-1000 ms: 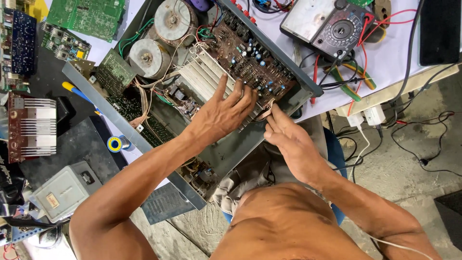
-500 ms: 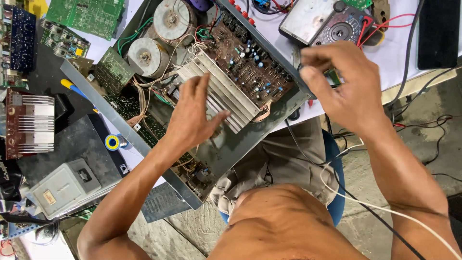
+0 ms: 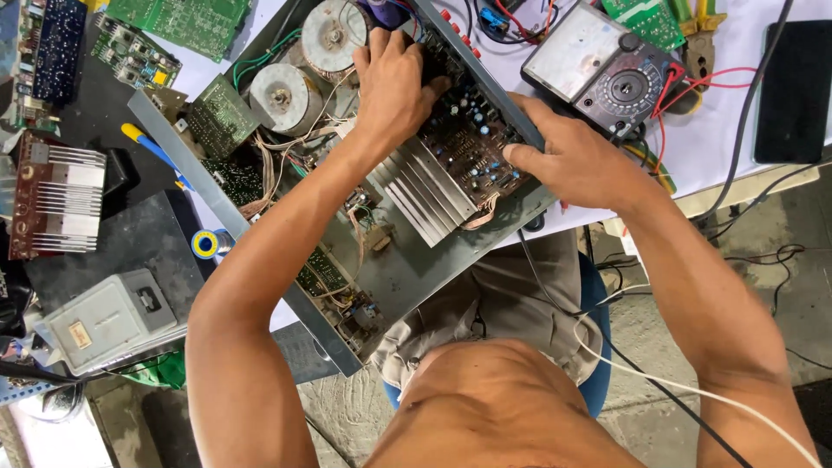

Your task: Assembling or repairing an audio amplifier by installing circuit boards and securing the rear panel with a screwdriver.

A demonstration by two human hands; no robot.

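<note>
Both my hands on the circuit board inside the opened amplifier case

The amplifier case (image 3: 407,277) lies open and slanted across my bench (image 3: 728,139), so its brown circuit board (image 3: 468,143) and finned heat sink (image 3: 425,195) face up within reach. My left hand (image 3: 390,82) presses flat on the board's far end, fingers together; my right hand (image 3: 581,160) grips its near edge, fingers curled. The meter (image 3: 598,65) sits just beside it, past the case's far wall.

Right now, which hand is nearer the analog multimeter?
Right. The right hand rests on the near edge of the brown circuit board, just below the multimeter. The left hand sits further left, on the board's far end.
</note>
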